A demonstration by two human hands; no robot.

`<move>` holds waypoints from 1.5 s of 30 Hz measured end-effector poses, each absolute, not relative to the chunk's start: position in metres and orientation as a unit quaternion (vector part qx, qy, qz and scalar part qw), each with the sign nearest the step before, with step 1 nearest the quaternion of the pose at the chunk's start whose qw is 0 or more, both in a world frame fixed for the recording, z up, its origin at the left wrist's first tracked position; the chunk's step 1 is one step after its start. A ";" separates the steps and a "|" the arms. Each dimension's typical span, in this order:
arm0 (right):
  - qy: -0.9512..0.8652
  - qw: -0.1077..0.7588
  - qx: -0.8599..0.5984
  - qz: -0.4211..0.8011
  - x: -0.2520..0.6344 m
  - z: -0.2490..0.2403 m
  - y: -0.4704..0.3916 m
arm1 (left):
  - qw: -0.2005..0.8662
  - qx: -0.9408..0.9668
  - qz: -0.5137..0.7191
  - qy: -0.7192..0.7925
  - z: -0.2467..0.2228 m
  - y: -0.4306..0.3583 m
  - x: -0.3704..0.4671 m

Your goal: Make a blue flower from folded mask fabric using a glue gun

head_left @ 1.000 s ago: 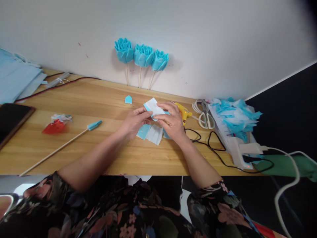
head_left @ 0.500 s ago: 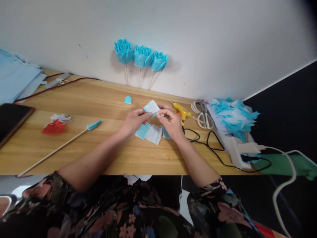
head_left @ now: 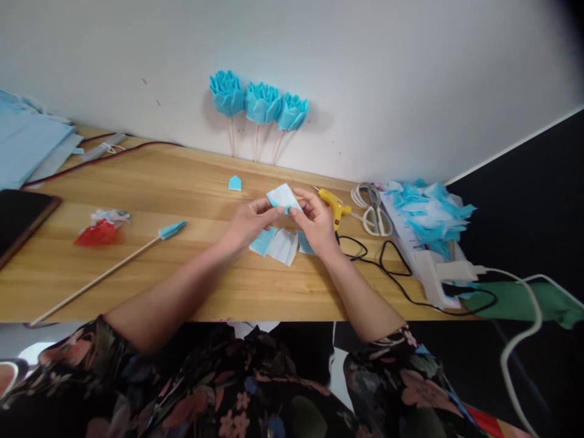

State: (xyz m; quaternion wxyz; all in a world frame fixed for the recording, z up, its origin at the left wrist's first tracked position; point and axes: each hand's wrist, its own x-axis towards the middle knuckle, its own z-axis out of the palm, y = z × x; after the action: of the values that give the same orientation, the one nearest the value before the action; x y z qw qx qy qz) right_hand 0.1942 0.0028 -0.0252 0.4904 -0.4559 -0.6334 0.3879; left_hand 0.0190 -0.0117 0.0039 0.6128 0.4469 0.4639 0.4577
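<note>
Between my two hands is a small fabric piece (head_left: 283, 196), white on the side facing me with a blue edge folded over at the bottom. My left hand (head_left: 252, 222) pinches its lower left edge with thumb and fingers. On the right, my right hand (head_left: 318, 224) grips the lower right edge, thumb tip close to the left thumb. Below the hands lie a white fabric square (head_left: 283, 247) and a blue fabric square (head_left: 263, 241), with another blue piece (head_left: 305, 243) partly hidden by my right hand. A folded blue piece (head_left: 235, 183) with a pointed top lies farther back.
Three blue fabric flowers (head_left: 263, 103) on sticks lean against the wall. A yellow glue gun (head_left: 336, 208) and scissors (head_left: 376, 220) lie to the right, near fabric scraps (head_left: 431, 210) and a power strip (head_left: 431, 280). Leftward are a blue-tipped stick (head_left: 104, 275), a red bag (head_left: 98, 232), a phone (head_left: 25, 219) and masks (head_left: 34, 143).
The fabric piece has tilted slightly, and its blue lower edge is folded up more between my thumbs. The fingers of my right hand have shifted behind it.
</note>
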 end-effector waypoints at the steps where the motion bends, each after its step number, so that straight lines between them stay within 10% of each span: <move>1: -0.633 0.491 -0.456 0.388 0.194 -0.025 0.003 | 0.620 0.450 0.449 0.460 0.004 -0.012 0.019; 45: -0.591 0.485 -0.424 0.485 0.197 -0.019 0.002 | 0.545 0.576 0.403 0.456 0.000 -0.010 0.015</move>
State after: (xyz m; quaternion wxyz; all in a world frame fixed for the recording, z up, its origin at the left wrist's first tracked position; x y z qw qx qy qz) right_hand 0.1970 0.0015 -0.0193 0.4852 -0.4244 -0.5913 0.4846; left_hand 0.0148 -0.0097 0.0001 0.5450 0.5761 0.4565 0.4033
